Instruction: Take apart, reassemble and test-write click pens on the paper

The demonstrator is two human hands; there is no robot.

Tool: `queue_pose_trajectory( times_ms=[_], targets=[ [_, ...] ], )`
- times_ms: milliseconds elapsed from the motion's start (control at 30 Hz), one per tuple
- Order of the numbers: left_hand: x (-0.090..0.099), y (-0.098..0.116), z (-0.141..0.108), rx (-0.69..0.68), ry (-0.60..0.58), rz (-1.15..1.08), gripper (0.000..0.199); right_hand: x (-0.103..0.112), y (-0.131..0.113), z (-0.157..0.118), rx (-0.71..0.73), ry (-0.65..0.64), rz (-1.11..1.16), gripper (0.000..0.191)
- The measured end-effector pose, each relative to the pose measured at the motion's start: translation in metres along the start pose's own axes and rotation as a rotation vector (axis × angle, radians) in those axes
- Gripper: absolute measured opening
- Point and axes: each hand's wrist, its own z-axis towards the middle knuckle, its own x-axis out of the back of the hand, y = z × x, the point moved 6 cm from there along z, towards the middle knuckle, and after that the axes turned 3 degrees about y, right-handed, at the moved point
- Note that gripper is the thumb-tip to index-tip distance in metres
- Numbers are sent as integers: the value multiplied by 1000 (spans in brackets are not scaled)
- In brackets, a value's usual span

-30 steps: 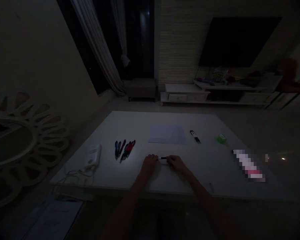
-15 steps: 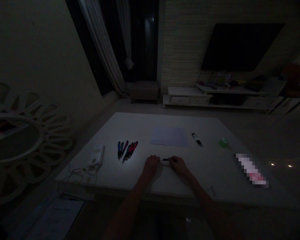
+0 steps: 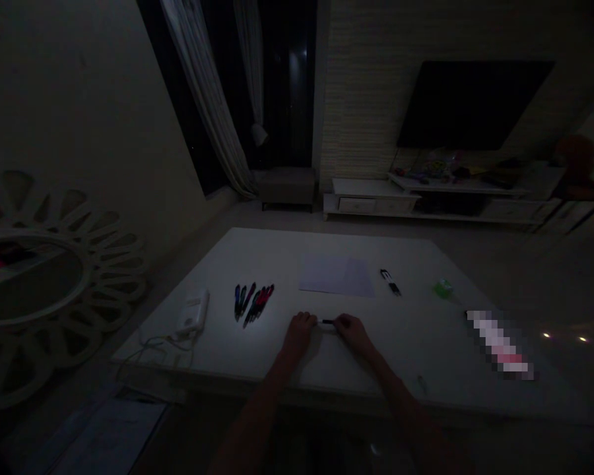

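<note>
My left hand (image 3: 299, 333) and my right hand (image 3: 354, 332) meet low over the near middle of a white table, each closed on one end of a slim pen (image 3: 328, 322). The pen lies crosswise between them, with a light part by the left fingers and a black part by the right. Its two ends are hidden in my fingers. Beyond the hands lies a sheet of paper (image 3: 336, 276). Several dark, blue and red pens (image 3: 258, 305) are laid side by side to the left. Black and white pens (image 3: 391, 282) rest right of the paper.
A white boxy device (image 3: 193, 311) with cables stands at the table's left. Toward the right edge are a small green object (image 3: 443, 288) and a blurred-out flat item (image 3: 499, 346). A round mirror frame (image 3: 119, 264) leans at far left. The room is dim.
The whole scene sits slightly lower in the picture, as the camera has tilted a little. Both hands keep their hold on the pen, with hardly any visible movement.
</note>
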Motion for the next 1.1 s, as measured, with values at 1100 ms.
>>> queue_pose_trajectory(
  times_ms=[1100],
  targets=[
    [13,6,0,29,-83,-20,20,0,-9,-9,2,104,11,36]
  ],
)
